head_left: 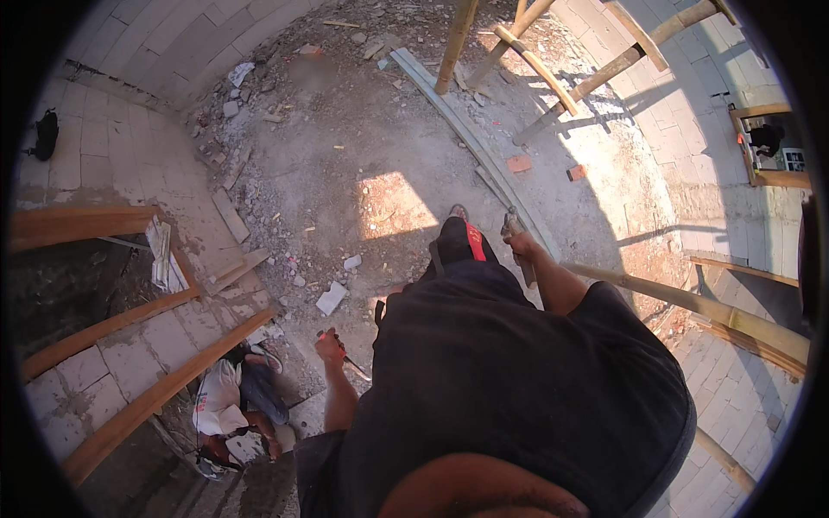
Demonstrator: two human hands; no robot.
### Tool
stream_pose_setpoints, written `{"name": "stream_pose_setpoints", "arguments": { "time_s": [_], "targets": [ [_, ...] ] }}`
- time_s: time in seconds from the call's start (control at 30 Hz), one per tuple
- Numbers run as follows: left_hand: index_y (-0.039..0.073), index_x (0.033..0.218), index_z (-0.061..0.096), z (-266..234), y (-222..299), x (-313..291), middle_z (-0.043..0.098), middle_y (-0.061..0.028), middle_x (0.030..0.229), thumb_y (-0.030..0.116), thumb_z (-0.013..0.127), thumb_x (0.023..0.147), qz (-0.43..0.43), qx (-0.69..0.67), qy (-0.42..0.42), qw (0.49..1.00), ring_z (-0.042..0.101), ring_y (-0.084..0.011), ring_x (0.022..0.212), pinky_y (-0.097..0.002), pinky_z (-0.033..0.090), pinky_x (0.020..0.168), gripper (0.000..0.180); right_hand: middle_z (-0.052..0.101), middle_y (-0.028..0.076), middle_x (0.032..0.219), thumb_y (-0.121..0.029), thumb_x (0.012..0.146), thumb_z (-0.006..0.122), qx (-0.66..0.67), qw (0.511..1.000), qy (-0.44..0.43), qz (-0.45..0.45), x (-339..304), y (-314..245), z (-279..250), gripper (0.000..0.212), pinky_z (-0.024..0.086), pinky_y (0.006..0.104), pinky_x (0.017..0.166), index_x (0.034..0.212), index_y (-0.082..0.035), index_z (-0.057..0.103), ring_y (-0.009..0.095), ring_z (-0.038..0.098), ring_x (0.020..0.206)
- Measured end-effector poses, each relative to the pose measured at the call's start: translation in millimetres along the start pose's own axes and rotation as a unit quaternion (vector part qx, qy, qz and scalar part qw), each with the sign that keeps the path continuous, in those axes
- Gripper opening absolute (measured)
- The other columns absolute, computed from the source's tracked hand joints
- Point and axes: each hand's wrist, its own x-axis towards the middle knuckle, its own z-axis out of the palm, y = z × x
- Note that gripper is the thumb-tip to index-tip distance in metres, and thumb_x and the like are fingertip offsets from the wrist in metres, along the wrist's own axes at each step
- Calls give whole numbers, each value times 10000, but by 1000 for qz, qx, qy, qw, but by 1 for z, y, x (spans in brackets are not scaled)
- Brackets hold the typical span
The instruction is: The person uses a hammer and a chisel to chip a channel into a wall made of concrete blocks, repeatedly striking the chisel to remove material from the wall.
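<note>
My left hand (329, 347) is closed around a red-handled tool (355, 368) whose thin, pale metal end points back toward my body. Its exact kind is too small to tell. On the other side, my right hand (518, 243) is wrapped around a tool (528, 274) with a greyish end above the fist and a long brownish part hanging below it; I cannot make out the kind. Both hands hang beside my body, apart from each other and above the rubble-strewn ground. One of my shoes (458, 211) shows ahead of my dark trousers.
Long pale planks (466, 134) lie ahead, near wooden poles (456, 47). Broken blocks (332, 298) and bricks (519, 163) litter the ground. Wooden frames (164, 393) stand at left, where another person (223, 397) crouches. A bamboo pole (691, 298) runs along my right.
</note>
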Motion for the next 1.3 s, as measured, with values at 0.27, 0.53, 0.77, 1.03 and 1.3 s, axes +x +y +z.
{"name": "stream_pose_setpoints", "arguments": {
  "time_s": [0.27, 0.53, 0.77, 1.03, 1.3],
  "targets": [
    [46, 660, 610, 185, 139, 27, 549, -79, 548, 250, 697, 857, 221, 382, -156, 884, 545, -185, 461, -369, 396, 421, 297, 670, 111, 757, -454, 805, 746, 227, 956, -70, 170, -42, 100, 27, 431, 484, 406, 583, 793, -24, 718, 219, 636, 642],
    [63, 658, 632, 411, 291, -47, 533, -33, 504, 293, 737, 848, 196, 503, -296, 788, 484, -142, 383, -321, 340, 370, 317, 653, 204, 1255, -302, 918, 701, 445, 885, -4, 134, -40, 92, 29, 399, 507, 422, 881, 1222, -43, 694, 272, 609, 1134],
    [49, 729, 670, 564, 334, -57, 610, -60, 599, 243, 752, 824, 216, 528, -360, 738, 581, -182, 487, -362, 437, 455, 231, 678, 205, 1207, -306, 875, 711, 406, 907, 102, 50, -22, 72, -1, 495, 515, 465, 919, 1299, -61, 638, 324, 657, 1125],
    [118, 902, 740, 731, 308, -52, 729, -167, 821, 355, 696, 849, 563, 638, -518, 92, 717, -275, 756, -412, 530, 655, 247, 653, 175, 1090, -298, 883, 694, 546, 805, 135, 190, -25, 69, -20, 450, 502, 449, 829, 1257, -64, 607, 306, 643, 998],
    [80, 1108, 705, 848, 276, -137, 735, -189, 932, 494, 658, 896, 480, 695, -511, 156, 701, -396, 893, -501, 538, 741, 467, 610, 135, 953, -287, 911, 668, 596, 747, 133, 261, 3, 141, -95, 355, 482, 412, 693, 1172, -61, 586, 262, 607, 831]
  ]
}}
